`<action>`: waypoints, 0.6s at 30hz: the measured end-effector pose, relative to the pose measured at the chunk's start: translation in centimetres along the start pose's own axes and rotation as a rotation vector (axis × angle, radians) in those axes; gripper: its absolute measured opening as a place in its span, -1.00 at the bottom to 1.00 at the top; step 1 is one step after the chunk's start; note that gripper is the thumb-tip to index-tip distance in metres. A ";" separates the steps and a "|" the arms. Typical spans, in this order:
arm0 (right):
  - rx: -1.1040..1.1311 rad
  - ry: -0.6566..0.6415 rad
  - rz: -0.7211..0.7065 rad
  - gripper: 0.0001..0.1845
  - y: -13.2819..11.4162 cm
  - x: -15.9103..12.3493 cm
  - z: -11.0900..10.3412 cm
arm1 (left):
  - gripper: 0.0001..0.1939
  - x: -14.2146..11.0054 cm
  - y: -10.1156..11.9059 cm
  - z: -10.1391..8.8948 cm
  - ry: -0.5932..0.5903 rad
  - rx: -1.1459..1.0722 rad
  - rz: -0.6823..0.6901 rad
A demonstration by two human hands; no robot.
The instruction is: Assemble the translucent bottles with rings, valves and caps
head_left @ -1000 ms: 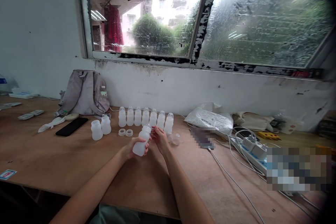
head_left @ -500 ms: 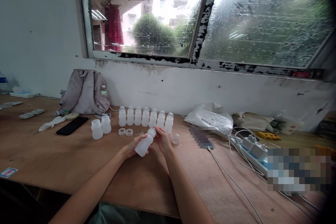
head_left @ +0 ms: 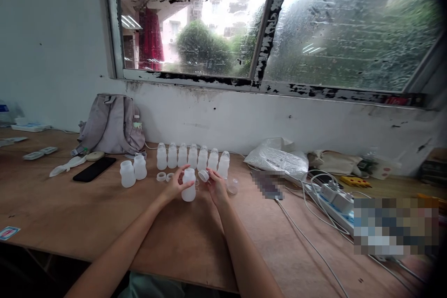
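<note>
My left hand (head_left: 174, 187) grips a small translucent white bottle (head_left: 189, 185), now standing upright on the wooden table (head_left: 104, 214). My right hand (head_left: 216, 187) holds the bottle's ring cap (head_left: 203, 175) just to the right of the bottle's neck. Behind my hands a row of several capped bottles (head_left: 190, 157) lines the table. Two uncapped bottles (head_left: 133, 172) stand to the left, and two loose ring caps (head_left: 165, 177) lie beside them. A clear dome cap (head_left: 232, 187) rests to the right of my right hand.
A grey backpack (head_left: 111, 123) leans on the wall at the back left, with a black phone (head_left: 95, 168) in front of it. A plastic bag (head_left: 277, 158), a power strip (head_left: 335, 198) and white cables (head_left: 307, 237) lie to the right.
The bottle went from tilted in my left hand to upright on the table. The cap came off the neck and is now in my right hand.
</note>
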State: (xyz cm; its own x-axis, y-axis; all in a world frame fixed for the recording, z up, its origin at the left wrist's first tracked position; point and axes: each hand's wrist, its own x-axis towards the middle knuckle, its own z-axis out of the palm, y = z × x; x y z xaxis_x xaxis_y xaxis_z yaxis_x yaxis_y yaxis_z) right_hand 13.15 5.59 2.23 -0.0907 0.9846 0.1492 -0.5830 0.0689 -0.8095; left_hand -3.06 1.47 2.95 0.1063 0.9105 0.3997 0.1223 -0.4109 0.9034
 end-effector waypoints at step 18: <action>-0.470 -0.122 -0.014 -0.79 2.1 -0.2 0.8 | -0.54 5.6 1.7 -14.4 0.178 1.254 -0.117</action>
State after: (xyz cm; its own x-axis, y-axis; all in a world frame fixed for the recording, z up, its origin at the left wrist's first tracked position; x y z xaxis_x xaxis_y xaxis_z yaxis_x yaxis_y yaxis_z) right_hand 11.30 5.44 1.00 -0.1964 0.9589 0.2046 -0.1600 0.1746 -0.9716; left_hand -16.45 6.56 8.96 -0.0900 0.8980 0.4306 0.9781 -0.0018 0.2081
